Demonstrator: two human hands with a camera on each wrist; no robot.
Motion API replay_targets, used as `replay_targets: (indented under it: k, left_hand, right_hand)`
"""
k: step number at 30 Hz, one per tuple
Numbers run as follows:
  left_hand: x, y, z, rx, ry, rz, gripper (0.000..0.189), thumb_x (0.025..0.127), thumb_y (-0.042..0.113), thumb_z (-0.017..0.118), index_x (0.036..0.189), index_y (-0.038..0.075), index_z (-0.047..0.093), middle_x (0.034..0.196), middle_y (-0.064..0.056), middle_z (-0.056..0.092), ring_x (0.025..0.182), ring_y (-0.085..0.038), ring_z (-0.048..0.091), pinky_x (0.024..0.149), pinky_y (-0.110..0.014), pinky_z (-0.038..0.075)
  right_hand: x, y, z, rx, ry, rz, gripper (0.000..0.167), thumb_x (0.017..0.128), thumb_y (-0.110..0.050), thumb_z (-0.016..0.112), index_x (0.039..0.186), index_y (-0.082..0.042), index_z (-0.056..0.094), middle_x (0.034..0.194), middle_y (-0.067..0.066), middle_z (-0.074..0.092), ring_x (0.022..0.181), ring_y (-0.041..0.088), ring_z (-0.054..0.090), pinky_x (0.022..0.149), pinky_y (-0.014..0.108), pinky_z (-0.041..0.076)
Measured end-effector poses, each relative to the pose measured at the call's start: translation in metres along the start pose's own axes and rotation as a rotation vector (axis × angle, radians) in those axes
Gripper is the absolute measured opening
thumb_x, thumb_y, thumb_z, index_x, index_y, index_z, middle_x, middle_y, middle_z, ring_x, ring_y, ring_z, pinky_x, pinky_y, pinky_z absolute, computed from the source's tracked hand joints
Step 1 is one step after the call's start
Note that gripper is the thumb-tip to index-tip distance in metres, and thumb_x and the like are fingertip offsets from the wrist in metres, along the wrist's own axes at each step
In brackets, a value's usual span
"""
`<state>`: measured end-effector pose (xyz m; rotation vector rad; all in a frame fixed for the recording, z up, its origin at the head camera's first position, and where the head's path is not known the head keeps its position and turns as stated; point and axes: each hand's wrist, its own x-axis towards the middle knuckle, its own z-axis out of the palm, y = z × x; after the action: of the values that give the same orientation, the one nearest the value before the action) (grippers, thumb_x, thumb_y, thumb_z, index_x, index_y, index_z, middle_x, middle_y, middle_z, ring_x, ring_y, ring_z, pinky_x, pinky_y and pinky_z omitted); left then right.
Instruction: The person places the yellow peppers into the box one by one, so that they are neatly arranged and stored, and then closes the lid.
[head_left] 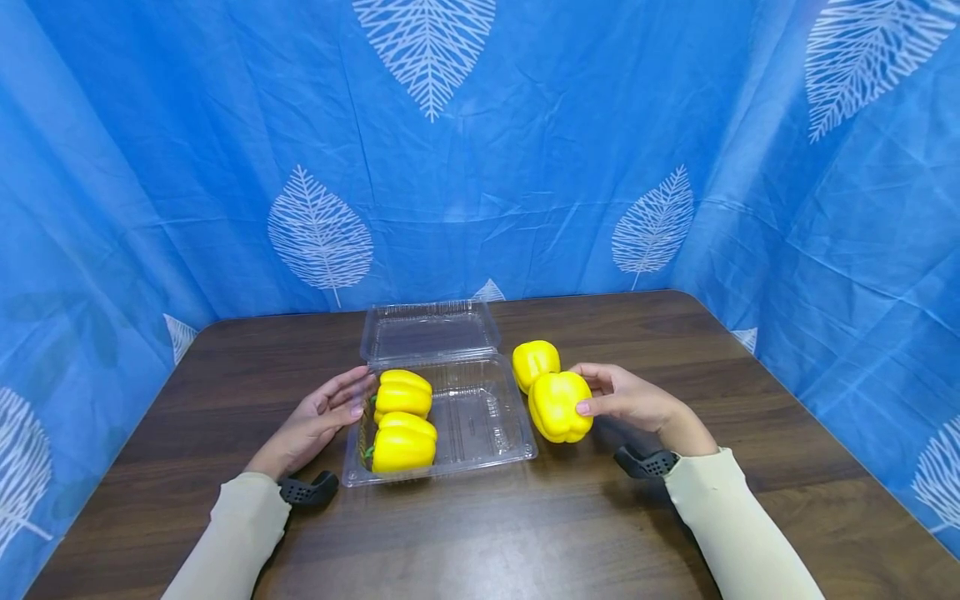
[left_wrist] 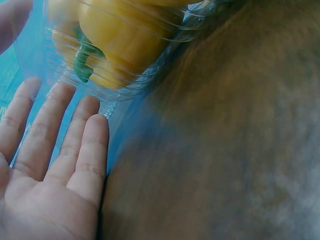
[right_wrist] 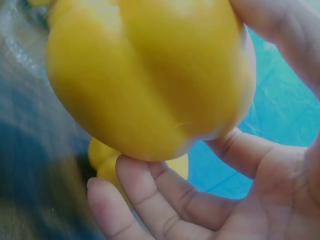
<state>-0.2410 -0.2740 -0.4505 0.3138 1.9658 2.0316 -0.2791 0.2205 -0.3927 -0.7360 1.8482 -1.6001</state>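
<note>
My right hand (head_left: pixel 626 400) grips a yellow bell pepper (head_left: pixel 558 408) just right of a clear plastic clamshell container (head_left: pixel 480 454). In the right wrist view the held pepper (right_wrist: pixel 150 75) fills the upper part, thumb on one side and fingers beneath. Behind it, another yellow bell pepper (head_left: pixel 535 362) sits on the table. Two more yellow peppers, a rear one (head_left: pixel 405 393) and a front one (head_left: pixel 405 442), lie in the container's left half. My left hand (head_left: pixel 318 421) rests at the container's left wall, fingers nearly straight; the left wrist view shows a green stem (left_wrist: pixel 85 60) through the plastic.
The container's lid (head_left: pixel 431 329) lies folded back, away from me. Everything stands on a dark wooden table (head_left: pixel 487 542). A blue curtain (head_left: pixel 487 208) with white leaf prints hangs behind and at both sides. Each wrist wears a black band (head_left: pixel 647 462).
</note>
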Motion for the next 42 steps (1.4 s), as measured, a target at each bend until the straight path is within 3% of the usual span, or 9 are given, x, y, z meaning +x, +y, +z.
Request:
replay_targets:
  k: [7,16,26,30,35,42]
  left_hand:
    - [0.0,0.001,-0.001,-0.003,-0.009,0.008,0.073,0.111,0.011,0.061,0.171,0.001,0.02,0.176,-0.027,0.023,0.13,0.007,0.055,0.11,-0.017,0.047]
    - [0.0,0.0,-0.001,-0.004,-0.01,0.005,0.074,0.11,0.011,0.061,0.171,0.001,0.02,0.176,-0.027,0.023,0.13,0.008,0.055,0.11,-0.017,0.047]
    - [0.001,0.002,-0.001,0.007,-0.005,0.004,0.073,0.11,0.012,0.061,0.171,0.001,0.021,0.175,-0.026,0.025,0.134,0.004,0.054,0.109,-0.018,0.048]
    - [0.0,0.002,-0.001,0.012,-0.001,-0.008,0.073,0.111,0.013,0.061,0.171,0.002,0.021,0.175,-0.025,0.026,0.138,0.0,0.053,0.11,-0.018,0.047]
    - [0.0,0.002,-0.002,0.012,-0.001,-0.01,0.074,0.111,0.014,0.061,0.171,0.002,0.021,0.175,-0.025,0.026,0.137,0.001,0.053,0.11,-0.018,0.047]
    - [0.001,0.002,-0.002,0.01,-0.001,-0.012,0.074,0.11,0.013,0.061,0.171,0.003,0.021,0.176,-0.024,0.025,0.139,0.0,0.052,0.11,-0.017,0.047]
  right_hand:
    - [0.003,-0.008,0.006,0.011,0.002,-0.027,0.037,0.101,-0.015,0.069,0.133,0.0,0.06,0.12,0.008,0.074,0.103,0.021,0.072,0.096,0.036,0.063]
    - [0.006,-0.014,0.016,0.099,0.037,-0.056,0.037,0.101,-0.01,0.065,0.137,-0.007,0.056,0.125,0.009,0.068,0.105,0.02,0.073,0.096,0.038,0.063]
    - [0.012,-0.023,0.035,0.117,0.244,-0.079,0.045,0.1,-0.009,0.064,0.141,-0.01,0.047,0.127,0.011,0.064,0.106,0.021,0.072,0.094,0.034,0.063]
    - [0.018,-0.024,0.042,0.095,0.292,-0.082,0.049,0.099,-0.007,0.063,0.145,-0.001,0.045,0.129,0.011,0.063,0.107,0.021,0.07,0.093,0.032,0.063]
    - [0.028,-0.022,0.048,0.028,0.293,-0.124,0.06,0.097,-0.004,0.059,0.151,0.014,0.039,0.135,0.012,0.062,0.111,0.021,0.067,0.094,0.031,0.063]
    - [0.042,-0.021,0.055,-0.059,0.284,-0.2,0.062,0.096,-0.007,0.057,0.151,0.016,0.045,0.141,0.019,0.061,0.109,0.023,0.066,0.092,0.03,0.063]
